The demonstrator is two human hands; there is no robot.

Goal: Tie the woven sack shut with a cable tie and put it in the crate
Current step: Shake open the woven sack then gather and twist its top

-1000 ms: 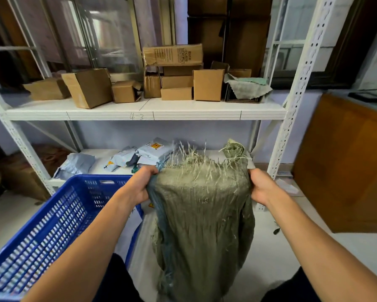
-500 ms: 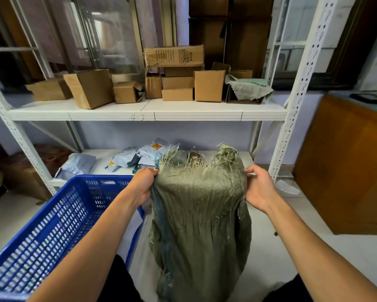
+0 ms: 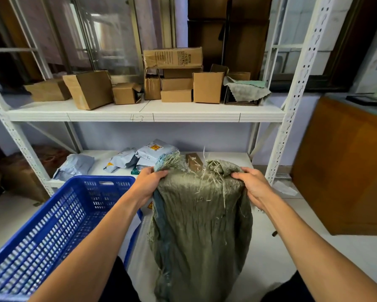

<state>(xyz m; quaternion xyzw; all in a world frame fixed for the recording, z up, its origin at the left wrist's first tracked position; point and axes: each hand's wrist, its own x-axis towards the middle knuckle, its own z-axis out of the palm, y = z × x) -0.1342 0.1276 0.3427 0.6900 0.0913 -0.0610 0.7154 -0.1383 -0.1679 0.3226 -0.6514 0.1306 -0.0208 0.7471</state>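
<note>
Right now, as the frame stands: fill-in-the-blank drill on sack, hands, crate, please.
The left hand and right hand grip the woven sack at its ____ edge.
The crate is coloured ____.
The crate stands to the person's ____ of the sack.
Missing: top; blue; left.

Handwritten "4-3" stands on the front edge of the upper shelf [image 3: 136, 117]. The top cardboard box [image 3: 173, 57] carries dark printed blocks too small to read. A grey mailer bag [image 3: 155, 149] bears a yellow label, its wording also illegible
</note>
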